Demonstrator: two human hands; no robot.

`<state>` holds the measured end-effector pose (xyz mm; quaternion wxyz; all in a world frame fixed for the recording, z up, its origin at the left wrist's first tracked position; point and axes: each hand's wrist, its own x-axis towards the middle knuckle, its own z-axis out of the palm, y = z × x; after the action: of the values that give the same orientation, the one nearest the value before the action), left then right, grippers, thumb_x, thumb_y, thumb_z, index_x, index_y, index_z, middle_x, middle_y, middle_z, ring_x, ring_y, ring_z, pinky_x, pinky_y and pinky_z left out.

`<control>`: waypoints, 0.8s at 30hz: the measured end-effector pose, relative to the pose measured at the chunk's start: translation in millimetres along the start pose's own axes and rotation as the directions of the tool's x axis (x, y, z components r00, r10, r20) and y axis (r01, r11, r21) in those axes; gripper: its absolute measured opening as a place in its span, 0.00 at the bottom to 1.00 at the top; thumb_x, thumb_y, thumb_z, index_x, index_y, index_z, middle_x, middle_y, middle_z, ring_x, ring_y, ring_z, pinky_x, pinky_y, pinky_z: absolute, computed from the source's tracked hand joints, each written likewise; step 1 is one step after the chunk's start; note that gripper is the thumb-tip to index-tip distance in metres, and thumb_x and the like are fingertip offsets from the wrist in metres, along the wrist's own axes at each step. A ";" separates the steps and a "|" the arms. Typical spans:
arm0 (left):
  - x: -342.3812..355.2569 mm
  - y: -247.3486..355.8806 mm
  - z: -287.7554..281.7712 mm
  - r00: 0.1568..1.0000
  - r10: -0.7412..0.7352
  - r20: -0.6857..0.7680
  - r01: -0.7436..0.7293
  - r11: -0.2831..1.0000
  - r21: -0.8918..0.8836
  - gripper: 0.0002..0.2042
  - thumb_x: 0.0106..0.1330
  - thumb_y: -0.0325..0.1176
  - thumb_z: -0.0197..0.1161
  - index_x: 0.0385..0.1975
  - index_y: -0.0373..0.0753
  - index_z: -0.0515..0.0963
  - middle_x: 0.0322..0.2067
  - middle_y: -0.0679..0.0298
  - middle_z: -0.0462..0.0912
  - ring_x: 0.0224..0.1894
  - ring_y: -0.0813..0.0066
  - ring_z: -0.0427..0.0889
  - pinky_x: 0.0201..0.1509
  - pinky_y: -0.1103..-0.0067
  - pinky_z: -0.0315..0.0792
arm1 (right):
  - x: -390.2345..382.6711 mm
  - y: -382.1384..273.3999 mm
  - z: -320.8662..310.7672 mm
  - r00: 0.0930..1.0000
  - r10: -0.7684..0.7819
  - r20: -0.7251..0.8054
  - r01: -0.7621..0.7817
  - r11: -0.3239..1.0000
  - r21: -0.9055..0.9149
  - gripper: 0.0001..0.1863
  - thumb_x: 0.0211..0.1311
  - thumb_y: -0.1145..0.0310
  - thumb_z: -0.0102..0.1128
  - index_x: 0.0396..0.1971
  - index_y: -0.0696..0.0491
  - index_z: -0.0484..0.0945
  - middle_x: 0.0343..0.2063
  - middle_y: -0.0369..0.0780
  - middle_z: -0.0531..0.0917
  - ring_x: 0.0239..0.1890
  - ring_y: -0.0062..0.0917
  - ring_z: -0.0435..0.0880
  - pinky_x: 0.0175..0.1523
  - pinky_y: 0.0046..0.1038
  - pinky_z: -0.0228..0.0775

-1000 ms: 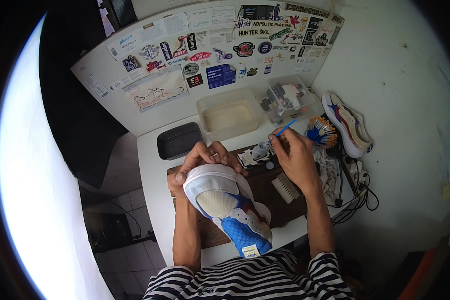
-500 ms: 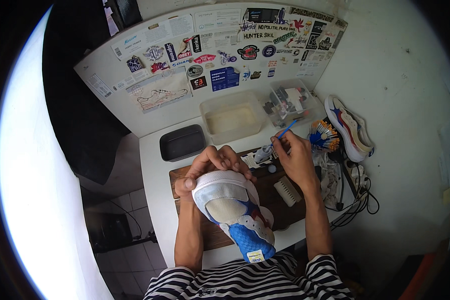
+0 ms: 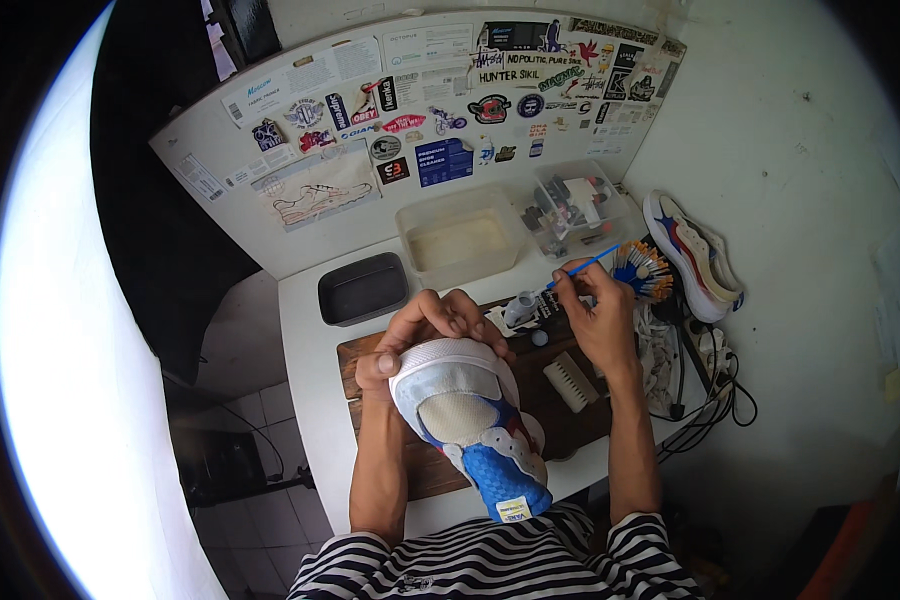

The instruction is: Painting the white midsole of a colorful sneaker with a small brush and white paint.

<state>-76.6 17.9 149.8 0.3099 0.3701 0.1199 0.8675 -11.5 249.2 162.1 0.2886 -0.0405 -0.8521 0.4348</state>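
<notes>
My left hand (image 3: 425, 325) grips the toe end of a white and blue sneaker (image 3: 465, 420), holding it upright over a brown wooden board (image 3: 560, 415) with the toe pointing away from me. My right hand (image 3: 595, 315) pinches a thin blue-handled brush (image 3: 585, 266), its tip aimed down at a small grey bottle (image 3: 519, 307) standing on the board. A white scrub brush (image 3: 570, 381) lies on the board just below my right hand.
A black tray (image 3: 362, 288), a clear tub of cloudy liquid (image 3: 460, 240) and a clear box of supplies (image 3: 575, 205) line the back of the white table. A second sneaker (image 3: 692, 255) leans at the right wall. Cables (image 3: 710, 385) hang off the right edge. A sticker-covered panel (image 3: 410, 110) stands behind.
My right hand has lifted the blue brush slightly and shifted it right. The sneaker has tilted a little closer to me in my left hand.
</notes>
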 end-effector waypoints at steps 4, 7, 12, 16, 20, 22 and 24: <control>5.0 -0.4 -2.5 1.000 -0.018 0.021 0.017 0.999 0.035 0.27 0.53 0.50 0.67 0.46 0.35 0.76 0.44 0.49 0.74 0.53 0.37 0.80 0.56 0.41 0.76 | -4.7 -7.1 -3.1 0.993 -0.107 0.056 0.109 0.993 -0.044 0.06 0.67 0.76 0.64 0.40 0.60 0.79 0.30 0.47 0.86 0.31 0.31 0.88 0.37 0.30 0.76; 8.3 -0.3 -1.0 0.999 -0.040 0.033 0.037 0.997 0.064 0.27 0.55 0.49 0.66 0.47 0.34 0.76 0.44 0.48 0.74 0.53 0.36 0.80 0.55 0.43 0.78 | -7.8 -0.9 -8.1 0.991 -0.108 0.079 0.113 0.991 -0.067 0.07 0.66 0.76 0.64 0.42 0.59 0.79 0.31 0.46 0.87 0.32 0.32 0.88 0.38 0.29 0.76; 11.6 -0.9 -0.7 0.998 -0.038 0.045 0.034 0.995 0.098 0.27 0.56 0.49 0.65 0.49 0.34 0.75 0.45 0.48 0.75 0.53 0.37 0.80 0.54 0.47 0.80 | -11.6 -6.2 -16.0 0.990 -0.139 0.027 0.140 0.987 -0.072 0.07 0.66 0.76 0.64 0.42 0.60 0.80 0.31 0.47 0.87 0.33 0.31 0.88 0.38 0.29 0.77; 14.4 -4.7 5.3 0.999 -0.053 0.004 0.052 0.987 0.152 0.26 0.56 0.48 0.65 0.48 0.33 0.76 0.44 0.48 0.76 0.52 0.40 0.82 0.53 0.52 0.80 | -24.9 -27.9 -33.2 0.983 -0.061 -0.172 0.098 0.972 0.215 0.06 0.70 0.75 0.61 0.41 0.62 0.79 0.30 0.46 0.87 0.32 0.27 0.88 0.39 0.27 0.79; 17.8 -6.8 15.0 0.996 -0.081 -0.043 0.087 0.979 0.183 0.26 0.55 0.48 0.66 0.46 0.32 0.76 0.45 0.49 0.77 0.51 0.43 0.83 0.53 0.55 0.80 | -44.3 -74.1 -55.5 0.953 -0.018 -0.302 0.182 0.831 0.525 0.05 0.72 0.76 0.58 0.40 0.63 0.76 0.30 0.47 0.86 0.30 0.25 0.86 0.39 0.26 0.81; 19.0 -7.9 16.1 0.996 -0.088 -0.034 0.093 0.976 0.199 0.26 0.55 0.48 0.66 0.46 0.33 0.76 0.45 0.49 0.77 0.51 0.43 0.83 0.53 0.55 0.80 | -52.7 -94.2 -53.2 0.950 -0.076 -0.302 0.235 0.811 0.536 0.04 0.71 0.79 0.56 0.40 0.63 0.73 0.31 0.50 0.86 0.28 0.24 0.84 0.37 0.26 0.82; 18.6 -8.3 17.5 0.997 -0.068 -0.047 0.076 0.978 0.195 0.26 0.56 0.48 0.66 0.46 0.33 0.76 0.45 0.48 0.77 0.51 0.44 0.83 0.54 0.55 0.80 | -55.3 -105.3 -42.0 0.943 -0.152 -0.296 0.291 0.808 0.512 0.04 0.71 0.79 0.57 0.40 0.63 0.73 0.32 0.51 0.86 0.28 0.24 0.84 0.37 0.26 0.82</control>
<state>-70.2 35.6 168.9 0.3004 0.3767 0.2247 0.8469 75.7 196.5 236.5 0.4383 0.0920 -0.6486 0.6154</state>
